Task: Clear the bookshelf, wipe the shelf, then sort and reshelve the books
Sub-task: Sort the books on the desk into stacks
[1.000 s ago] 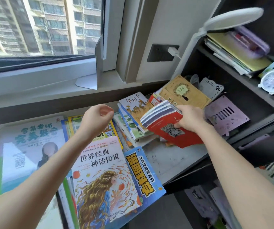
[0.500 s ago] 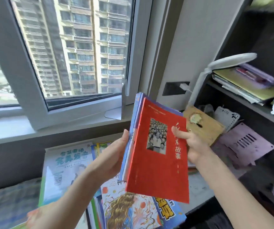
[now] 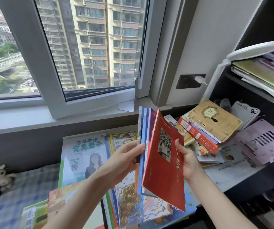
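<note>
Over the cluttered desk, left hand and right hand hold a book stack upright, fingers pinching its edges.

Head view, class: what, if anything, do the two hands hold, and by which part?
An upright bundle of books, red book in front. The left hand grips its left edge, the right hand its right edge, at mid-height.

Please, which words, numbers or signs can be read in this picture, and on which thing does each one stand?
"故事": red book cover; the characters above are partly hidden by the right hand.
"完美发言": pale book lying flat; the smaller line above is blurred; a QR code sits below.
Tan book: title blurred.
Red-spined book: too small.
Held books behind the red book: spine text too small.
</note>
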`<state>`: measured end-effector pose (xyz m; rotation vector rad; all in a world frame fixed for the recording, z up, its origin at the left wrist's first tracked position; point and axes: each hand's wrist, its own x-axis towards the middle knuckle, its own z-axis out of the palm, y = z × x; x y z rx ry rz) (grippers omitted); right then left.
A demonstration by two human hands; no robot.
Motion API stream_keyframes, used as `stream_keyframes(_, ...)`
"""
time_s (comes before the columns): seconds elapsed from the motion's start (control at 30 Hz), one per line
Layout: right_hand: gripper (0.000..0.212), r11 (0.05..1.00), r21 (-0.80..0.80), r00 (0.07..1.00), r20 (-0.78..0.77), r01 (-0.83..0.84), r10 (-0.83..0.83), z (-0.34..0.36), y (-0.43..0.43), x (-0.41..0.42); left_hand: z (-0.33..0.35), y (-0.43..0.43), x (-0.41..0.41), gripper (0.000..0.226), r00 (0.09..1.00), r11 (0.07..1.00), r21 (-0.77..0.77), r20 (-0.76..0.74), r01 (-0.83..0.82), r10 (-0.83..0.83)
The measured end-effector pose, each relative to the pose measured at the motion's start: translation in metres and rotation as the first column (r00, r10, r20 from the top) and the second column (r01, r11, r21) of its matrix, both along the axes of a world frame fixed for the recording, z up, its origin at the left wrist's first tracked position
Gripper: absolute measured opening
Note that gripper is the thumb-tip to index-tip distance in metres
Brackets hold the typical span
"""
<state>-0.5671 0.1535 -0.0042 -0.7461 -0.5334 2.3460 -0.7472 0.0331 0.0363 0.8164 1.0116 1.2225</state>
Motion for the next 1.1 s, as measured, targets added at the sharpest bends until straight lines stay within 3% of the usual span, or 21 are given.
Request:
stream_keyframes(0.1, 0.069, 0.999, 0.035, 0.990, 0.136, 0.025, -0.030, 0.004, 0.000, 0.001, -0.007, 0.004, 0.002, 0.020, 0.993, 0.989, -0.097, -0.039, -0.115, 0.111)
stream_keyframes(0.2, 0.022, 0.989, 0.139, 0.925, 0.367, 0.046, -0.094, 0.012, 0.003, 0.002, -0.016, 0.004, 0.001, 0.021, 0.986, 0.976, -0.143, -0.044, -0.167, 0.162)
stream_keyframes(0.23, 0.016, 0.980, 0.189, 0.901, 0.414, 0.054, -0.129, 0.013, 0.005, 0.005, -0.020, 0.002, 0.001, 0.022, 0.984, 0.971, -0.154, -0.035, -0.181, 0.177)
stream_keyframes(0.43, 0.010, 0.945, 0.328, 0.854, 0.493, -0.004, -0.168, 0.018, 0.007, 0.017, -0.038, -0.004, -0.003, 0.020, 0.969, 0.952, -0.198, 0.025, -0.234, 0.244)
stream_keyframes(0.6, 0.029, 0.947, 0.318, 0.830, 0.516, 0.042, -0.210, 0.015, 0.006, 0.025, -0.045, -0.004, -0.005, 0.016, 0.972, 0.948, -0.236, 0.039, -0.215, 0.231)
stream_keyframes(0.73, 0.101, 0.908, 0.386, 0.769, 0.526, 0.164, -0.363, 0.025, 0.020, 0.049, -0.050, -0.008, -0.013, 0.012, 0.938, 0.892, -0.315, 0.017, -0.325, 0.347)
stream_keyframes(0.83, 0.116, 0.832, 0.474, 0.727, 0.456, 0.289, -0.513, 0.034, 0.039, 0.074, -0.051, -0.011, -0.025, 0.010, 0.922, 0.863, -0.341, -0.036, -0.373, 0.384)
stream_keyframes(0.9, 0.103, 0.785, 0.538, 0.689, 0.443, 0.307, -0.573, 0.048, 0.039, 0.079, -0.051, -0.013, -0.027, 0.010, 0.920, 0.858, -0.353, -0.024, -0.374, 0.392)
stream_keyframes(1.0, 0.033, 0.775, 0.568, 0.689, 0.445, 0.277, -0.572, 0.061, 0.034, 0.077, -0.050, -0.012, -0.025, 0.009, 0.916, 0.851, -0.363, -0.019, -0.380, 0.402)
stream_keyframes(1.03, 0.018, 0.778, 0.573, 0.684, 0.460, 0.259, -0.566, 0.062, 0.033, 0.077, -0.050, -0.011, -0.025, 0.010, 0.914, 0.850, -0.358, -0.023, -0.385, 0.405)
stream_keyframes(1.1, 0.025, 0.774, 0.584, 0.681, 0.465, 0.243, -0.565, 0.064, 0.032, 0.079, -0.048, -0.007, -0.026, 0.011, 0.907, 0.846, -0.344, -0.042, -0.407, 0.419)
